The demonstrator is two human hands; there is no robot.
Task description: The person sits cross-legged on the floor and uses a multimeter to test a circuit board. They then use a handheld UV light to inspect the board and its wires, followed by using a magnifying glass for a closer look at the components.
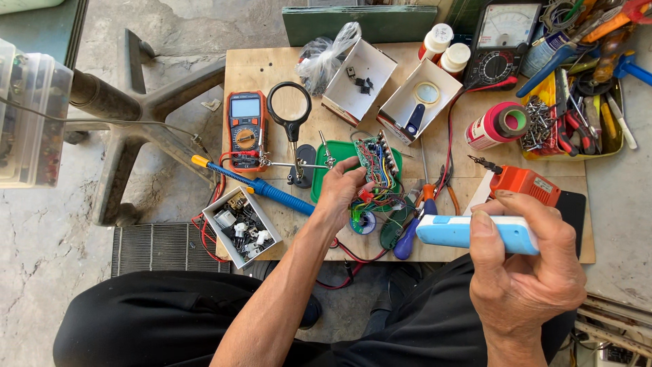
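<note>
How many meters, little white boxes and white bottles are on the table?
Meters: 2, an orange meter and a black meter
White boxes: 3, a box of parts, a box with black bits and a box with a tape ring
White bottles: 2, one bottle and its neighbour
Total: 7

Left hand [341,191] gripping green circuit board [375,162] with coloured wires over wooden table [272,68]; right hand [521,272] clasping blue-and-white handheld tool [468,232]. Orange multimeter [245,129], magnifier stand [291,112], blue soldering iron [261,185] nearby.
</note>
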